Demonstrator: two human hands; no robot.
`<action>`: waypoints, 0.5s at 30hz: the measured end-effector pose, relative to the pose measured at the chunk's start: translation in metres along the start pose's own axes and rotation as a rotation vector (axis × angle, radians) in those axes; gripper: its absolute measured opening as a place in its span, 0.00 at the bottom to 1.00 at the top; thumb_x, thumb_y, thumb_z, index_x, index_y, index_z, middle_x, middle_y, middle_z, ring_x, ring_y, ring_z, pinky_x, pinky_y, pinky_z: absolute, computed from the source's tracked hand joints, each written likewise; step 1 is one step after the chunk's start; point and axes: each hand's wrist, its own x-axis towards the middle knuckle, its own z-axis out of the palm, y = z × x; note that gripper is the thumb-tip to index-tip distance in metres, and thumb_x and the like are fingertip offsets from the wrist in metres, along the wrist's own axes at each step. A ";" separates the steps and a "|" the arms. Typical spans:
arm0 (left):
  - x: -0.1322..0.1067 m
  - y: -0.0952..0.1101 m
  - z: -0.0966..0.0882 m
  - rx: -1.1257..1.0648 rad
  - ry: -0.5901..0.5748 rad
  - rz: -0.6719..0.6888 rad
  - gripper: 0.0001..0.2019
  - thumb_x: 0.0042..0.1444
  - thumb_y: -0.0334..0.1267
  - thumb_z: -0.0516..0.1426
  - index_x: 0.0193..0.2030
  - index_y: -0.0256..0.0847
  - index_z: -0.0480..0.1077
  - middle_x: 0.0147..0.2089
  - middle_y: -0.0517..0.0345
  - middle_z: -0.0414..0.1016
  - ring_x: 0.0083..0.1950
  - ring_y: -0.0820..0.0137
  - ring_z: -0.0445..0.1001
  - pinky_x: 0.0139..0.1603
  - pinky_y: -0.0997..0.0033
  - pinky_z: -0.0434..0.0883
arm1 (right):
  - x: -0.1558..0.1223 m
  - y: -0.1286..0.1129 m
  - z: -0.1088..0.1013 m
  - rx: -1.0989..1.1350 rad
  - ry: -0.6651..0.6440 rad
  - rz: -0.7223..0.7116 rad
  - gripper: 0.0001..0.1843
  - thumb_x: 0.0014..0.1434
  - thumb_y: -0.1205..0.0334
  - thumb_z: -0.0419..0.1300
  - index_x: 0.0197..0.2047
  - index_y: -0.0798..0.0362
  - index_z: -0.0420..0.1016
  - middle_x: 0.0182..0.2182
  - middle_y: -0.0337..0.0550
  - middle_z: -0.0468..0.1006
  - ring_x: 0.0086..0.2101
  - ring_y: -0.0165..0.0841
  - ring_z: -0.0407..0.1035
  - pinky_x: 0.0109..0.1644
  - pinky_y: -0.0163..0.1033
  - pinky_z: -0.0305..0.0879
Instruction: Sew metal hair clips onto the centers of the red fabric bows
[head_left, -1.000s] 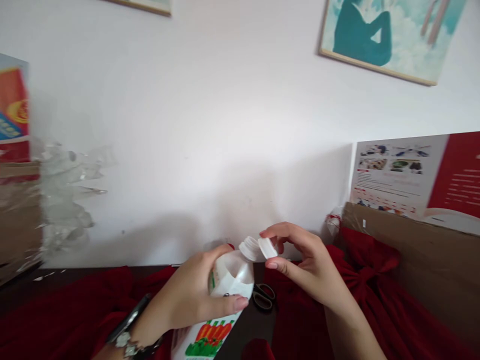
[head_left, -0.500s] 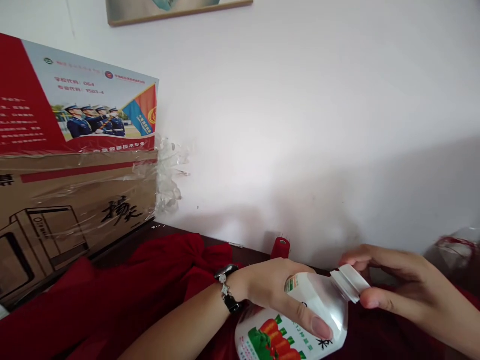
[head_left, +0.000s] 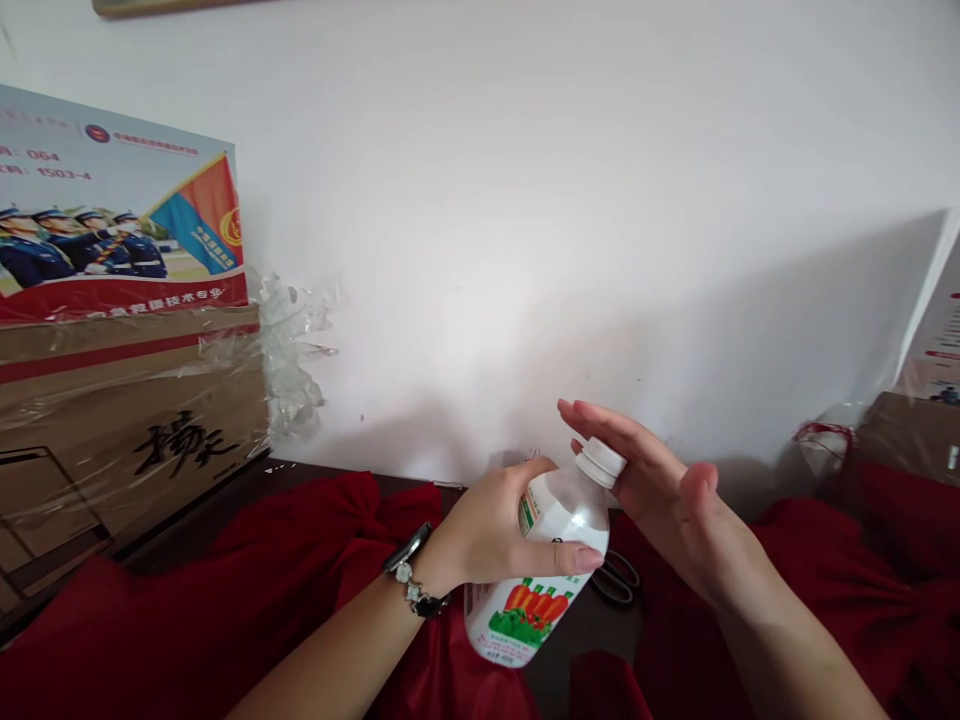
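Note:
My left hand (head_left: 499, 530) is wrapped round a white plastic bottle (head_left: 577, 515), its thumb lying across the front. The bottle leans with its top to the right, and its label shows carrots and green leaves. A white cap (head_left: 601, 460) sits on the neck. Beside the cap, my right hand (head_left: 675, 500) is spread, thumb apart from the fingers; whether its palm touches the cap I cannot tell. Behind the bottle, black scissors handles (head_left: 619, 578) lie on the dark table.
Red cloth (head_left: 292, 560) spreads on the left, with more red cloth (head_left: 795, 580) on the right. A taped cardboard box (head_left: 135, 400) stands at the left, and another box (head_left: 907, 430) at the far right. The white wall (head_left: 465, 250) rises behind the table.
The bottle has shifted left and up, tilting more upright. My right hand has opened from its grip at the cap. The view has turned right, and the scissors handles now show.

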 end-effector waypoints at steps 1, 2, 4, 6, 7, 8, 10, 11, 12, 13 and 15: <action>0.000 0.000 -0.002 0.015 0.018 -0.002 0.25 0.45 0.53 0.66 0.45 0.39 0.71 0.40 0.53 0.78 0.40 0.62 0.75 0.38 0.69 0.70 | -0.001 -0.003 -0.003 0.009 -0.012 0.014 0.33 0.63 0.34 0.44 0.66 0.39 0.61 0.68 0.41 0.56 0.68 0.40 0.48 0.66 0.47 0.59; 0.000 0.001 -0.003 0.028 0.031 -0.004 0.25 0.44 0.53 0.66 0.45 0.39 0.71 0.40 0.53 0.77 0.40 0.62 0.75 0.38 0.69 0.70 | -0.002 -0.007 -0.007 0.004 -0.018 0.029 0.30 0.65 0.37 0.46 0.65 0.38 0.62 0.68 0.40 0.57 0.67 0.39 0.49 0.66 0.46 0.59; -0.001 0.003 -0.005 0.020 0.032 -0.005 0.25 0.43 0.52 0.67 0.45 0.39 0.72 0.38 0.54 0.76 0.39 0.63 0.74 0.37 0.70 0.69 | -0.005 -0.016 -0.013 -0.060 -0.012 0.048 0.22 0.66 0.47 0.52 0.62 0.37 0.66 0.65 0.40 0.63 0.64 0.38 0.57 0.64 0.44 0.63; -0.003 0.005 -0.004 -0.047 -0.027 -0.005 0.24 0.43 0.51 0.67 0.43 0.39 0.72 0.37 0.56 0.75 0.37 0.65 0.72 0.36 0.71 0.69 | -0.007 -0.023 -0.019 -0.190 0.002 0.030 0.17 0.65 0.55 0.57 0.56 0.37 0.73 0.58 0.41 0.73 0.56 0.37 0.69 0.56 0.39 0.70; -0.004 0.005 -0.002 -0.107 -0.083 -0.009 0.23 0.43 0.50 0.67 0.43 0.38 0.72 0.35 0.57 0.74 0.35 0.67 0.71 0.35 0.72 0.68 | -0.007 -0.025 -0.020 -0.266 0.011 0.004 0.14 0.63 0.56 0.59 0.52 0.39 0.76 0.52 0.43 0.77 0.51 0.36 0.73 0.51 0.37 0.72; -0.004 0.006 0.000 -0.181 -0.149 -0.015 0.22 0.43 0.49 0.67 0.42 0.38 0.71 0.34 0.58 0.73 0.34 0.68 0.70 0.34 0.73 0.67 | -0.008 -0.026 -0.021 -0.340 0.024 -0.030 0.12 0.61 0.55 0.61 0.49 0.42 0.78 0.46 0.44 0.80 0.45 0.35 0.76 0.46 0.35 0.73; -0.005 0.007 0.006 -0.319 -0.273 -0.035 0.20 0.44 0.48 0.66 0.40 0.39 0.70 0.33 0.60 0.71 0.32 0.70 0.69 0.32 0.74 0.66 | -0.007 -0.025 -0.020 -0.472 0.060 -0.090 0.13 0.58 0.49 0.63 0.39 0.49 0.80 0.31 0.44 0.80 0.31 0.32 0.74 0.33 0.32 0.70; -0.005 0.008 0.009 -0.347 -0.297 -0.042 0.20 0.44 0.48 0.66 0.39 0.39 0.70 0.32 0.60 0.71 0.32 0.71 0.69 0.32 0.74 0.66 | -0.006 -0.023 -0.019 -0.535 0.088 -0.103 0.17 0.58 0.46 0.62 0.32 0.52 0.77 0.24 0.42 0.76 0.25 0.30 0.69 0.27 0.32 0.65; -0.005 0.008 0.012 -0.330 -0.286 -0.048 0.19 0.44 0.48 0.66 0.39 0.39 0.69 0.32 0.60 0.71 0.32 0.71 0.69 0.32 0.74 0.66 | -0.005 -0.021 -0.017 -0.598 0.117 -0.102 0.22 0.59 0.44 0.59 0.26 0.53 0.73 0.19 0.39 0.70 0.20 0.28 0.63 0.23 0.31 0.59; -0.005 0.008 0.014 -0.268 -0.248 -0.056 0.20 0.44 0.48 0.66 0.39 0.39 0.69 0.33 0.60 0.71 0.32 0.70 0.69 0.33 0.74 0.66 | -0.004 -0.018 -0.015 -0.667 0.143 -0.084 0.26 0.61 0.43 0.56 0.21 0.54 0.66 0.15 0.37 0.64 0.18 0.26 0.57 0.20 0.32 0.54; -0.003 0.008 0.016 -0.067 -0.137 -0.078 0.22 0.42 0.51 0.67 0.39 0.40 0.70 0.33 0.59 0.73 0.33 0.68 0.71 0.33 0.72 0.66 | -0.001 -0.014 -0.012 -0.812 0.166 -0.017 0.30 0.64 0.43 0.50 0.17 0.54 0.56 0.13 0.35 0.56 0.16 0.25 0.49 0.19 0.33 0.46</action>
